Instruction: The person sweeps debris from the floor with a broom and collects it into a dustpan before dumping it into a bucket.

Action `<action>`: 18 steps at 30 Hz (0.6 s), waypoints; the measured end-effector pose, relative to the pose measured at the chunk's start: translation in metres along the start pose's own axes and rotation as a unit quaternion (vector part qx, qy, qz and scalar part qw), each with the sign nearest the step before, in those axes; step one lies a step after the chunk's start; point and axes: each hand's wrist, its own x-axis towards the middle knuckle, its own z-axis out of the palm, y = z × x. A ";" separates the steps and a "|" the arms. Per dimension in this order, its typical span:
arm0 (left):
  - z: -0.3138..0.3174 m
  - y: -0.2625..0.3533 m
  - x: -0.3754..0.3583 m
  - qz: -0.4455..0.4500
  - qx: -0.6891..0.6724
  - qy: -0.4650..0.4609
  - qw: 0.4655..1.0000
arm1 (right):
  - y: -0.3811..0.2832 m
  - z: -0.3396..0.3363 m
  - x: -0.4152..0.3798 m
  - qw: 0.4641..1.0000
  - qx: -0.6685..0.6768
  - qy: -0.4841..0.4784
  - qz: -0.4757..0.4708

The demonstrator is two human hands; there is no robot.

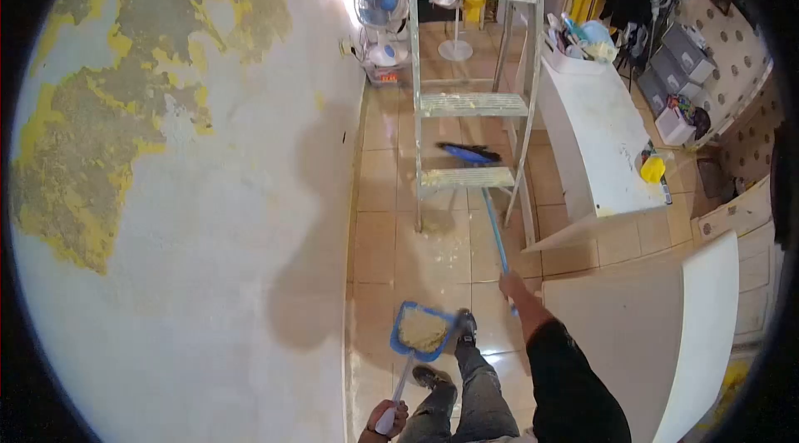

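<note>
My left hand (389, 417) is wrapped round the pale handle of a blue dustpan (401, 346). A heap of pale plaster debris (422, 330) lies in the pan, which is near my shoes on the tiles. Out to the right, my right hand (513, 286) grips the light-blue stick of a broom (470, 154). The broom's blue head with dark bristles is beyond the lowest step of a stepladder (468, 177), and that step hides part of the stick. Pale crumbs (449, 251) are scattered on the floor between the ladder and the dustpan.
A wall with peeled patches (100, 160) runs along the left. On the right stand a white desk (603, 143) bearing a tray of items (578, 60), and a white panel (699, 335). A fan (383, 6) is at the back beside the ladder.
</note>
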 end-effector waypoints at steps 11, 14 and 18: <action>-0.093 0.007 0.017 -0.268 -0.433 -0.223 0.831 | -0.057 0.145 -0.087 0.984 -0.093 -0.067 -0.133; -0.084 0.010 0.019 -0.212 -0.418 -0.172 0.866 | -0.103 0.118 -0.193 0.984 0.093 -0.145 -0.038; -0.082 0.016 0.029 -0.226 -0.398 -0.176 0.871 | -0.148 0.100 -0.299 0.961 0.209 -0.158 0.085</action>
